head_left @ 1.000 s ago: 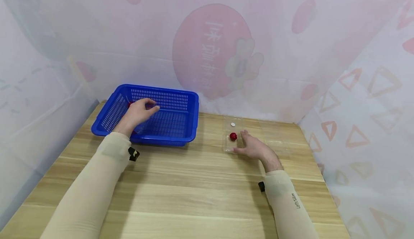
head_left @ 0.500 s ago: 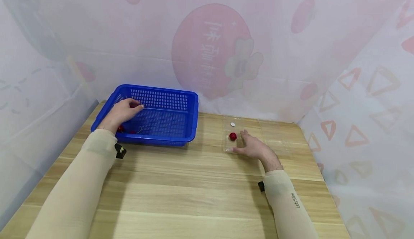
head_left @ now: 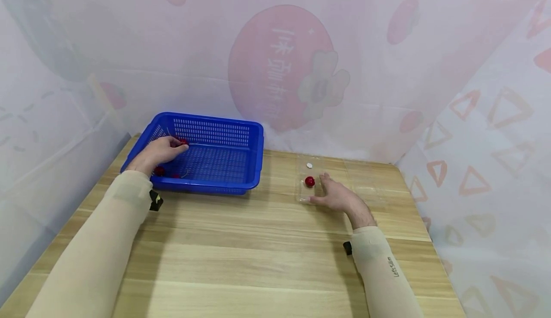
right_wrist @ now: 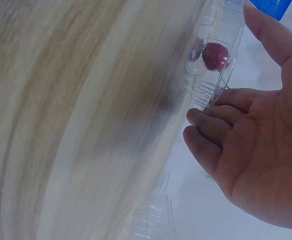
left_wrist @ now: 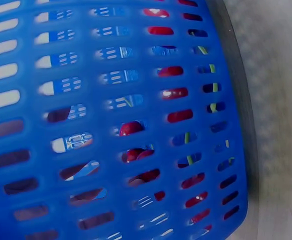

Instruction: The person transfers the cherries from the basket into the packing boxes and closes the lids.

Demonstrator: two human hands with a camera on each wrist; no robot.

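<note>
Inside the blue basket (head_left: pixel 224 184), toward its left end, the left hand (head_left: pixel 160 151) pinches a red cherry (head_left: pixel 184 142) between thumb and fingers. Another cherry (head_left: pixel 159 171) lies below that hand in the basket. The left wrist view shows the perforated basket wall (left_wrist: pixel 103 135) with red fruit behind its slots. At the clear plastic box (head_left: pixel 303 199), the right hand (head_left: pixel 340 197) rests with thumb and fingers spread at its right side. One red cherry (head_left: pixel 310 181) sits inside the box, also seen in the right wrist view as a cherry (right_wrist: pixel 216 56) beside the relaxed hand (right_wrist: pixel 258 132).
A white oval spot (head_left: pixel 309 165) shows at the back of the clear box. Right of the right hand lies another clear plastic piece (head_left: pixel 366 177). Printed cloth walls (head_left: pixel 193 60) stand behind and beside the wooden table (head_left: pixel 241 256).
The left hand has moved left and a little lower inside the basket, and a cherry now shows at its fingertips. The right hand has stayed at the clear box.
</note>
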